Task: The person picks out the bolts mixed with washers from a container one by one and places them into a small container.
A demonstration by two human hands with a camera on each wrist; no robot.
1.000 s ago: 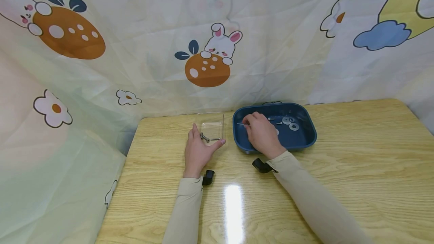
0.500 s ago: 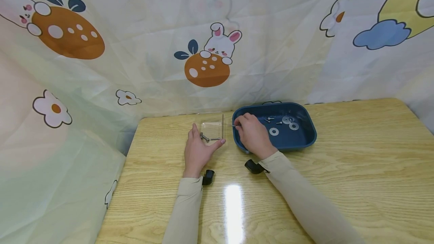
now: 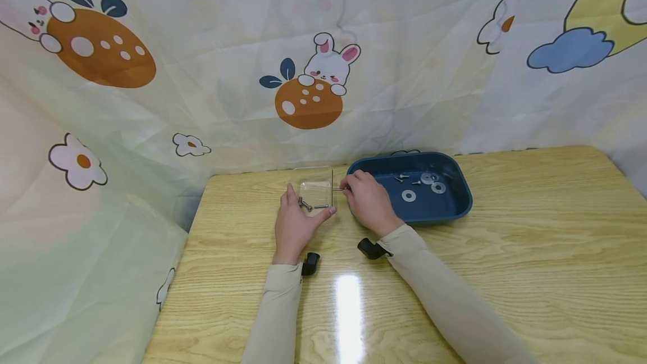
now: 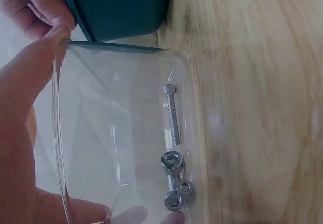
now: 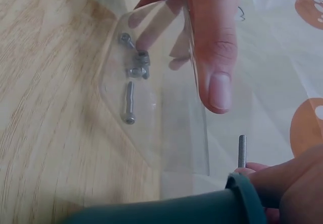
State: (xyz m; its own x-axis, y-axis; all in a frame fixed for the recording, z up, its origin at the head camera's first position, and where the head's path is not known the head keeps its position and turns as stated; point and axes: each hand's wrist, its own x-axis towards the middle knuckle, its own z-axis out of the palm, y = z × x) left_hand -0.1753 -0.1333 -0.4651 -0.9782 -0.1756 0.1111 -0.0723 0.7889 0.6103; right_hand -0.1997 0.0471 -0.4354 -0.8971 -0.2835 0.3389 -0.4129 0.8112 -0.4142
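My left hand (image 3: 294,232) holds a clear plastic box (image 3: 317,177) on the table, its thumb at the near right corner and its fingers along the left side. Inside the box lie several hex socket bolts; a long bolt (image 4: 172,115) rests apart from a small cluster of others. My right hand (image 3: 371,204) pinches a threaded bolt (image 5: 242,151) between thumb and fingers, the shank pointing toward the box. That hand is over the left rim of a blue tray (image 3: 440,219), just right of the box. The bolt's head is hidden by the fingers.
In the tray lie a washer (image 3: 409,196), more washers (image 3: 438,187) toward the right, and a few small bolts (image 3: 403,177). The tray's rim stands up beside the box. A printed cloth (image 3: 227,100) hangs behind the wooden table (image 3: 242,291).
My right hand has moved left with the bolt, from inside the tray to its left rim near the box. A washer it covered now shows. My left hand stays put.
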